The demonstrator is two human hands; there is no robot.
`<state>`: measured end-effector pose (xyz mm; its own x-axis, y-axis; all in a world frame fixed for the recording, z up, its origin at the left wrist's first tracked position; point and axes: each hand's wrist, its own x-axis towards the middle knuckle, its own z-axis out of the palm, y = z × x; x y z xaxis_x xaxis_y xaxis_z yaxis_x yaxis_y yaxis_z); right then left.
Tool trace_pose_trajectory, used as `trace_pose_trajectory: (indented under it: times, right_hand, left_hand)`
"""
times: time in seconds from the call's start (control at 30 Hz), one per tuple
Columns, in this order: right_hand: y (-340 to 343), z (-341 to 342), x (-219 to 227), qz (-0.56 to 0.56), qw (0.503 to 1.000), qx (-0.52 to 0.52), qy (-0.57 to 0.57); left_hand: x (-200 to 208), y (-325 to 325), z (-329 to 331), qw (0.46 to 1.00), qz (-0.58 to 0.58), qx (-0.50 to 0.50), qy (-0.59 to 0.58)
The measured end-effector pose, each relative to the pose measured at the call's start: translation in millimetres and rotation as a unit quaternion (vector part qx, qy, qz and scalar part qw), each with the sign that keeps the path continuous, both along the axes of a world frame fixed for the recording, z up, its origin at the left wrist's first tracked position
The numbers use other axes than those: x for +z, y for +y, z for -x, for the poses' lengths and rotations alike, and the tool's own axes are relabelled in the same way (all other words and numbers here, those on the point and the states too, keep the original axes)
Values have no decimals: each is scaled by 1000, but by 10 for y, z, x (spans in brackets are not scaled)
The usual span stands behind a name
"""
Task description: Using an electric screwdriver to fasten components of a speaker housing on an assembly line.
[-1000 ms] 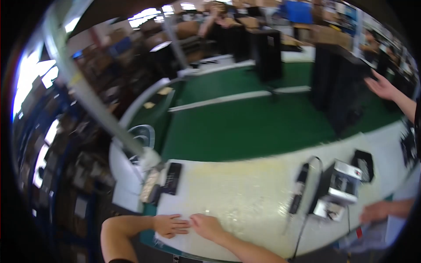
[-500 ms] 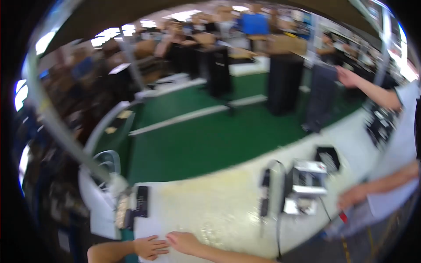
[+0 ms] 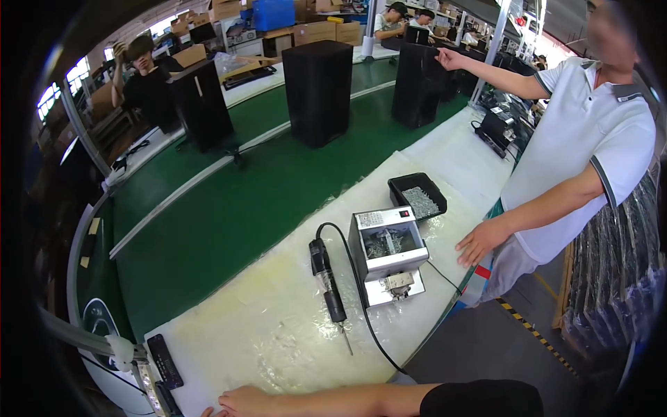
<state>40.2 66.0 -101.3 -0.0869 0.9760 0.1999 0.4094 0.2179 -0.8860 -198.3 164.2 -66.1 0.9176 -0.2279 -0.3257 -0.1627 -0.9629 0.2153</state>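
At the lower edge my right hand rests low over the pale plastic-covered bench top, its forearm coming in from the right. Its fingers look curled together; their undersides are cut off, so anything in them is hidden. Of my left hand only fingertips show, beside the right hand. A slim black device lies left of my hands. Farther right, apart from both hands, are a black electric screwdriver with a cable, a grey-white screw feeder holding screws, and a black tray of screws.
Tall black speaker-like cabinets stand on the green conveyor beyond the bench. At right a co-worker in a white shirt touches one black cabinet. Another person is across the conveyor. A metal post rises at left.
My view has swung right and steadied. My hands now sit lower, with the left mostly out of the picture; half a second ago its fingers were spread. The co-worker's raised hand stays by the cabinet.
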Motion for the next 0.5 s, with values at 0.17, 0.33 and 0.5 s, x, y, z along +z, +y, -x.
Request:
trace_pose_trajectory:
  times: [0.17, 0.33, 0.5]
  right_hand:
    - [22, 4, -56, 6, 1000, 17, -10]
    - [26, 77, -62, -29, 999, -1, -19]
    - [92, 133, -122, -14, 999, 6, -37]
  left_hand:
    - [32, -4, -89, 998, 34, 28, 35]
    - [40, 20, 47, 999, 8, -8, 43]
    - [-395, -2, 402, 859, 423, 289, 2]
